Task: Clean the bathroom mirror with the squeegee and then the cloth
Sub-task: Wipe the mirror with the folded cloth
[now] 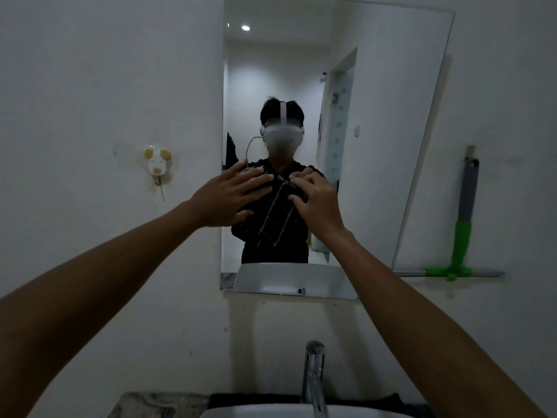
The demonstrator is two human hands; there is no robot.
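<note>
The wall mirror (376,116) hangs ahead, above the basin. A dark cloth (275,217) with thin pale stripes is held up in front of the lower middle of the glass. My left hand (229,197) lies over the cloth's left side with fingers spread and the thumb under it. My right hand (316,203) grips its right side with bent fingers. The squeegee (462,236), with a grey and green handle, stands against the wall right of the mirror, blade down, away from both hands. A person's reflection shows in the glass.
A chrome tap (315,375) rises from the white basin (271,413) at the bottom edge. A small animal-shaped hook (157,164) is stuck on the wall to the left. A marbled counter (150,405) lies at the lower left.
</note>
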